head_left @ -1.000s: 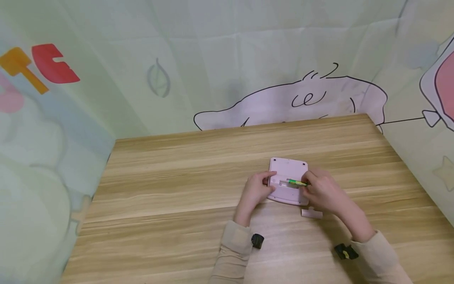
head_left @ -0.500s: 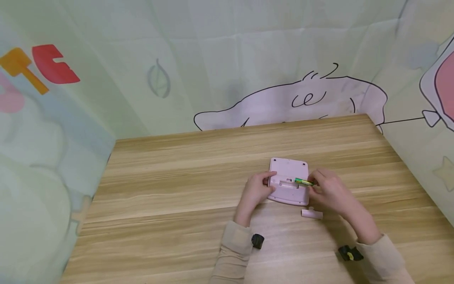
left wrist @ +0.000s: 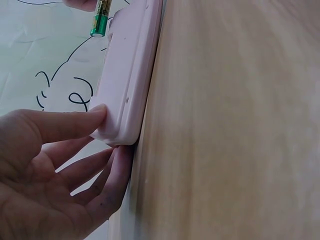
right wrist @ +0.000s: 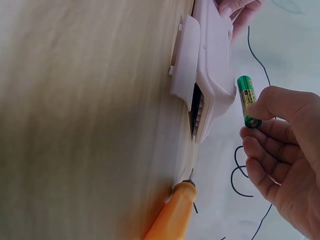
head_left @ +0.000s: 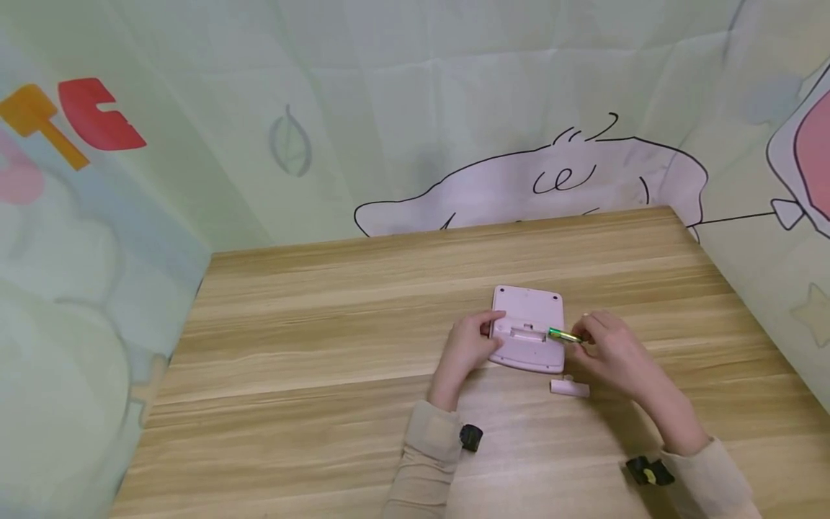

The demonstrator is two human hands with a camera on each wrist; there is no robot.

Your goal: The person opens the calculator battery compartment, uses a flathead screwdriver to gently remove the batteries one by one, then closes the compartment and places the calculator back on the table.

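A pale pink calculator (head_left: 529, 306) lies face down on the wooden table, its battery slot (head_left: 528, 335) uncovered. My left hand (head_left: 472, 342) grips its left edge, with the thumb (left wrist: 75, 125) on the back and the other fingers at the side and below. Just right of the slot, my right hand (head_left: 612, 353) pinches a green and gold battery (right wrist: 247, 100) between thumb and fingers. The battery is held above the calculator's right edge, apart from the slot. Near the front right corner lies the loose pink battery cover (head_left: 570, 388).
An orange-handled screwdriver (right wrist: 172, 215) lies on the table in the right wrist view; the head view does not show it. Bare wooden tabletop (head_left: 311, 360) stretches to the left. A printed curtain (head_left: 389, 108) hangs behind the table.
My right hand has drawn the battery rightward, away from over the slot, so the slot now shows whole. My left hand and the calculator have stayed put.
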